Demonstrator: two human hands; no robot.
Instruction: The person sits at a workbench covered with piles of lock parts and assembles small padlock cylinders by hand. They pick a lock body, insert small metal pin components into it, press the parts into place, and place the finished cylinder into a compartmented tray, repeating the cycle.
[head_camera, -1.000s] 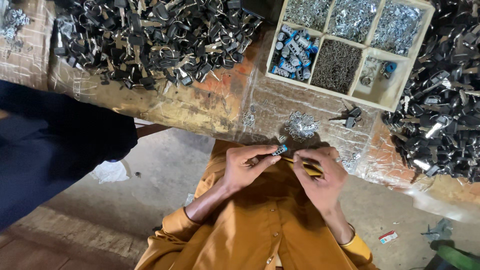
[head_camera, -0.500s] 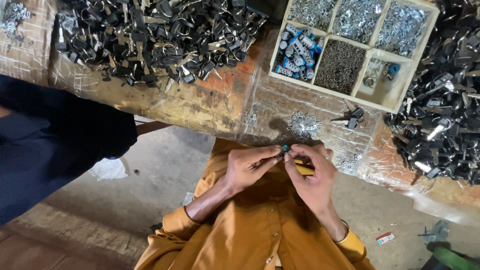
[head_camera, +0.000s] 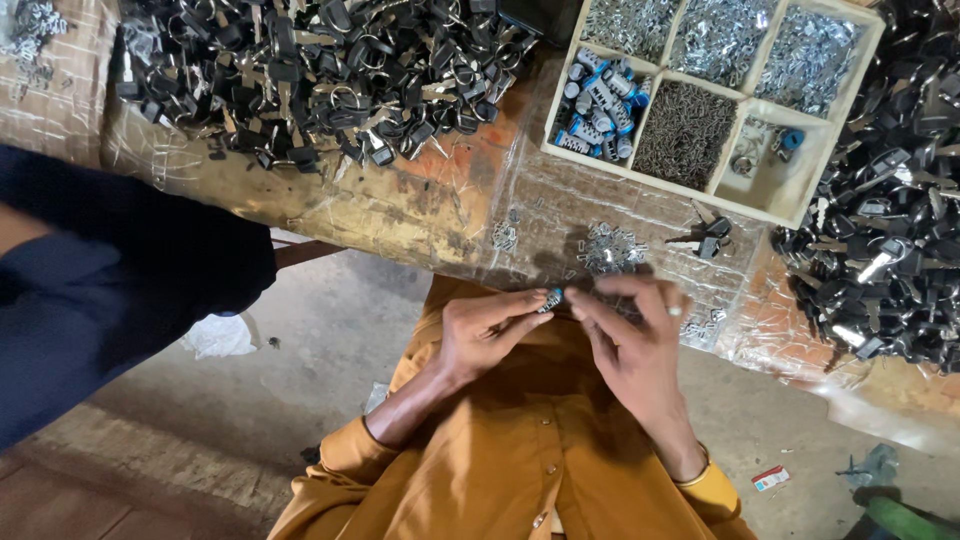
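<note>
— Cylinder piece, small, blue and silver (head_camera: 552, 299): where was it?

— Pinched between the fingertips of both hands, just in front of the orange shirt (head_camera: 520, 460), at the near edge of the worktop (head_camera: 400, 205).

— What lay around the hands, biggest first?

— Beyond the left hand (head_camera: 490, 330), a broad heap of black-headed keys (head_camera: 300, 70); off past the right hand (head_camera: 630, 335), a second heap (head_camera: 890, 250). Straight ahead sat a pale compartmented tray (head_camera: 800, 195) holding blue-and-silver cylinders (head_camera: 600, 105), dark pins (head_camera: 685, 130) and bright metal bits.

— Closer in?

— A little pile of silver parts (head_camera: 610, 248) just above the right hand, and one black key (head_camera: 708, 238) beside it.

— And the hands?

— Drawn together, both closed on the piece; a ring showed on the right.
</note>
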